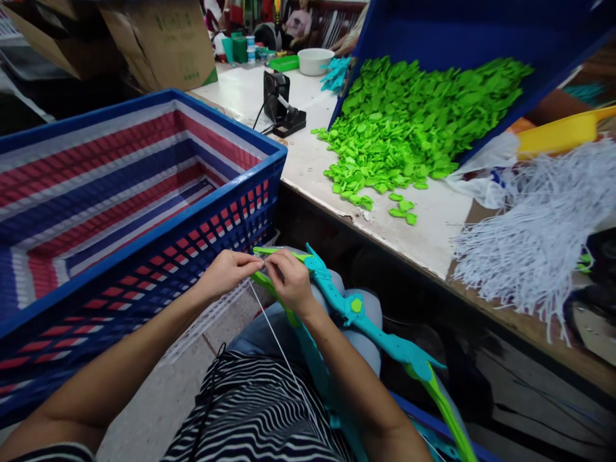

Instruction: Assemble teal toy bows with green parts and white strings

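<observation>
A teal and lime-green plastic toy bow (pixel 355 307) lies across my lap, its green tip (pixel 264 251) pointing toward the blue basket. Beside that tip, my left hand (pixel 233 269) is closed in a pinch on a thin white string (pixel 279 340). My right hand (pixel 291 279) is pinched closed right next to it, fingertips almost meeting, also at the string; the exact grip is partly hidden. The string runs down from the hands across my striped shirt. Another teal and green bow part (pixel 308 346) passes beneath my right forearm.
A large blue basket (pixel 276 154) with a striped lining stands left. On the worktable (pixel 433 240), lime-green pieces (pixel 385 141) spill from a tilted blue bin (pixel 462 25). White strings (pixel 524 250) hang over its edge at right. A small black fan (pixel 276 96) stands farther back.
</observation>
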A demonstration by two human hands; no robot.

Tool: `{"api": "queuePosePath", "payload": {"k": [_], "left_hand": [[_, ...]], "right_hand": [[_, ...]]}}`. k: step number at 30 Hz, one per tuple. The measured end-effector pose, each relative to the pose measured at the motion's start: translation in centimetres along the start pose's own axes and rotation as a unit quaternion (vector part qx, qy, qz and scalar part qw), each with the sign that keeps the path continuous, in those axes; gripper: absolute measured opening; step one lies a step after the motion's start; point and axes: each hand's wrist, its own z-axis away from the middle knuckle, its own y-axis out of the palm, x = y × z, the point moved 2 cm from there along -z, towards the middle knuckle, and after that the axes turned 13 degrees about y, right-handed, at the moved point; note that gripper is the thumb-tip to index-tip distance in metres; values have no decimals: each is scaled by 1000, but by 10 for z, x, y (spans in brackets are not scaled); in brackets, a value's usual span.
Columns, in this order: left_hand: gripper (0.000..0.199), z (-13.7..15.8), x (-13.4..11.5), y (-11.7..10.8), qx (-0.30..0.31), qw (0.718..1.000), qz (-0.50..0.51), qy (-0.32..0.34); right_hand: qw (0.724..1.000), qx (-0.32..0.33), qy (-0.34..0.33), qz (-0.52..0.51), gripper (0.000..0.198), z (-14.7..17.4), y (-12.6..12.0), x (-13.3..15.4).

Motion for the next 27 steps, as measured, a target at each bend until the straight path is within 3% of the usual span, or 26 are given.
{"api": "queuePosePath", "payload": {"k": [3, 6, 9, 11, 12, 13, 15, 17, 20, 22, 24, 26, 27], "left_hand": [[16, 0, -1, 3, -37, 999, -24, 9], [22, 6, 4, 6, -83, 996, 12, 2], [33, 30, 24, 5, -197, 976, 93, 10], [28, 59, 44, 3, -283, 957, 66, 29], [22, 74, 54, 4, -291, 955, 13, 48], [16, 87, 64, 9, -252, 963, -54, 77], [16, 105, 79, 33, -80, 965, -162, 188], [29, 112, 87, 70, 95, 914, -226, 322], [35, 99, 88, 129, 238, 808, -293, 452], [27, 83, 82, 156, 302, 762, -325, 472], [18, 67, 70, 169, 361, 733, -344, 463], [21, 54, 56, 171, 398, 722, -367, 431], [29, 47, 50, 169, 408, 722, -382, 408]], "right_hand": [[998, -17, 31, 58, 18, -2, 8, -3], [996, -29, 69, 46, 18, 0, 6, -8], [995, -33, 76, 55, 15, 20, -23, -29], [982, -53, 106, 146, 20, 49, -54, -53], [967, -57, 135, 208, 27, 67, -70, -67], [947, -45, 167, 269, 35, 86, -84, -79], [905, 5, 221, 364, 51, 119, -102, -98], [874, 53, 256, 409, 57, 139, -107, -108], [867, 77, 293, 395, 50, 138, -110, -114], [883, 85, 322, 330, 44, 125, -120, -118], [900, 129, 348, 231, 39, 113, -137, -123], [893, 230, 369, 115, 38, 107, -151, -127], [874, 296, 381, 57, 40, 106, -155, -129]]}}
